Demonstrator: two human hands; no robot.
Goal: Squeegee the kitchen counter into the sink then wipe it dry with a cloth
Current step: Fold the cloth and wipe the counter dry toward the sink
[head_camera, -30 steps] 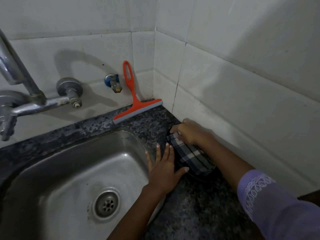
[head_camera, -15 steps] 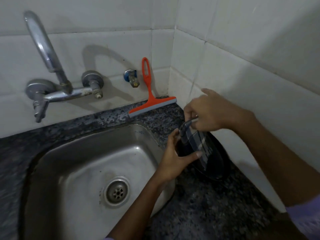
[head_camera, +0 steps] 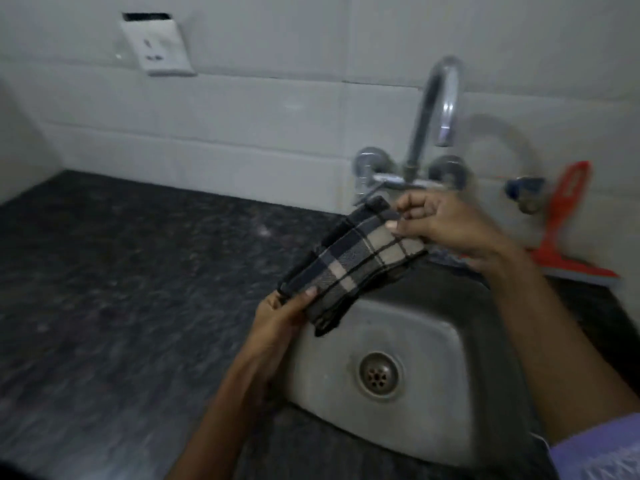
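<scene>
Fingers point(head_camera: 398, 224) of both hands pinching folded checked cloth point(head_camera: 353, 261) over sink point(head_camera: 408, 344).
Soft, light, limp; best gripped at opposite ends, as the left hand point(head_camera: 280, 313) and right hand point(head_camera: 446, 226) do.

Lighting dim and cool throughout. Motion blur smears the whole view, heaviest beyond the right hand's fingers point(head_camera: 410, 211), where the faucet point(head_camera: 434, 109) casts a soft shadow on the tiles point(head_camera: 242, 109). Wide-angle bending at the edges.

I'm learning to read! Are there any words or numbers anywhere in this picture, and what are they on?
No readable words or numbers anywhere.
White wall socket: only small dark marks, too blurred to read.
Checked cloth: only a pattern, no label showing.
Orange squeegee, tap, sink: no visible writing; the picture is motion-blurred.
</scene>
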